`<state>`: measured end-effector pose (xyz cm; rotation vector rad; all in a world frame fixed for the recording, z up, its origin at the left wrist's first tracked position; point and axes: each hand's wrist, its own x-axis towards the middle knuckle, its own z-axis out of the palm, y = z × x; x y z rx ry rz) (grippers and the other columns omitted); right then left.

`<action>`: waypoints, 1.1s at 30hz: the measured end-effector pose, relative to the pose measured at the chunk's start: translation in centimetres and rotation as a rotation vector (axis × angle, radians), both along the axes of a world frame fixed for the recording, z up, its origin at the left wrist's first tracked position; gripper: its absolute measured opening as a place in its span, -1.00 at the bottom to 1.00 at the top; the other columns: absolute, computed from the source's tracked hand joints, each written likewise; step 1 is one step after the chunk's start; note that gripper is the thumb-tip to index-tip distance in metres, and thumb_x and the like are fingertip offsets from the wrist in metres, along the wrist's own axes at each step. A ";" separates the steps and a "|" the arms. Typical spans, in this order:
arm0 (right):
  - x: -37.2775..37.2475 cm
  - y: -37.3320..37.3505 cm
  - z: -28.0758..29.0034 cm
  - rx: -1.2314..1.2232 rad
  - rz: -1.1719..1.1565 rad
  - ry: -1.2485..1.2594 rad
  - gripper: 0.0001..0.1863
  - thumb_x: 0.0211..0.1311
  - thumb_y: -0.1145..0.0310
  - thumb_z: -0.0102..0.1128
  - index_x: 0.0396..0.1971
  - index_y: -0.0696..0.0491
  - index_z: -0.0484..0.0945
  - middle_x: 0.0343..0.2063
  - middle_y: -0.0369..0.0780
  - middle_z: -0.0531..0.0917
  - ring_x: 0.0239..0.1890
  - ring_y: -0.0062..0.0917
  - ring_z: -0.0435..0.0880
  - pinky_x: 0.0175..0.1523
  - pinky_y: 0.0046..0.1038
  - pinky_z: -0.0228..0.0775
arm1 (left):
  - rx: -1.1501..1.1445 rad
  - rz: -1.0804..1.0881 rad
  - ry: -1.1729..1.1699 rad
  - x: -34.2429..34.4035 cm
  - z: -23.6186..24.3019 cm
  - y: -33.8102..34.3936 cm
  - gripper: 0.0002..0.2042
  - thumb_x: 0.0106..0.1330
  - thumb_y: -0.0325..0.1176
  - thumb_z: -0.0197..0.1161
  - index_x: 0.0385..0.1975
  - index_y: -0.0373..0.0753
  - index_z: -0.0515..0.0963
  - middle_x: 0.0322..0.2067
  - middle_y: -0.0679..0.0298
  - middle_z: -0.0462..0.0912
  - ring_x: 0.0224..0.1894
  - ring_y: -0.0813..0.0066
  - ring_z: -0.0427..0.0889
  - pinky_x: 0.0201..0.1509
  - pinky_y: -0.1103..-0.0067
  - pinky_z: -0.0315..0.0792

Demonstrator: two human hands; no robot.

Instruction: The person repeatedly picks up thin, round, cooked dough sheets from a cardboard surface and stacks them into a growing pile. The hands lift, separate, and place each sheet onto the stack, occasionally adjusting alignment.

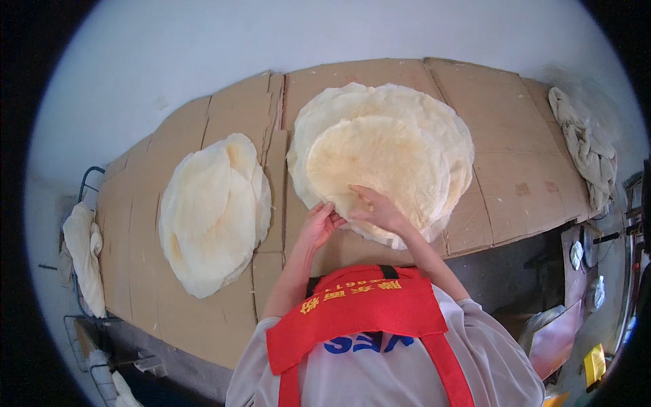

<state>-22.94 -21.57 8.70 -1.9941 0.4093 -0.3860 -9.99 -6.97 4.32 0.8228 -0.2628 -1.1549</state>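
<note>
A stack of large, thin, pale round flatbreads (386,156) lies in front of me on cardboard, its layers' edges uneven. The smaller top sheet is yellowish, with faint browner patches. At the stack's near-left rim, my left hand (321,224) has its thumb and fingers pinched together on the edge of a flatbread. Just to its right, my right hand (378,209) rests over the top sheet, fingers apart and the index finger stretched out to the left. A second pile of flatbreads (215,214), narrower and partly folded over, lies apart on the left.
Flattened cardboard (515,169) covers the wide table, with seams and raised edges. Crumpled off-white cloths lie at the far right (586,146) and hang at the left end (85,258). A white wall (325,34) stands behind. Plastic bags and boards sit below at right.
</note>
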 end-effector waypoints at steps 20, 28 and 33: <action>2.4 2.8 1.1 -0.319 -0.297 0.055 -0.68 0.00 0.29 0.00 -0.25 0.13 0.46 -0.40 -0.03 0.56 -0.36 -0.20 0.55 -0.26 -0.29 0.37 | 0.456 0.049 -0.643 -1.4 2.8 -3.1 -0.82 0.07 -0.48 0.08 -0.31 -0.34 0.46 -0.43 0.22 0.55 -0.46 0.49 0.53 -0.43 0.57 0.44; -3.9 -13.8 0.5 0.227 -0.643 -0.073 -0.81 0.08 0.36 0.00 -0.48 0.18 0.48 -0.58 -0.23 0.56 -0.58 -0.58 0.52 -0.48 -0.49 0.37 | 0.413 0.270 -0.220 0.2 -0.4 2.0 -0.75 -0.02 -0.46 0.20 -0.29 -0.33 0.49 -0.44 0.26 0.57 -0.44 0.53 0.55 -0.44 0.62 0.40; -10.6 -21.9 5.3 0.100 -0.774 -0.046 -0.73 0.03 0.25 0.11 -0.38 0.17 0.50 -0.50 -0.23 0.58 -0.47 -0.53 0.55 -0.42 -0.49 0.40 | 0.506 0.321 -0.253 2.2 -4.3 5.2 -0.74 -0.03 -0.48 0.21 -0.29 -0.35 0.48 -0.39 0.22 0.58 -0.41 0.48 0.57 -0.38 0.60 0.43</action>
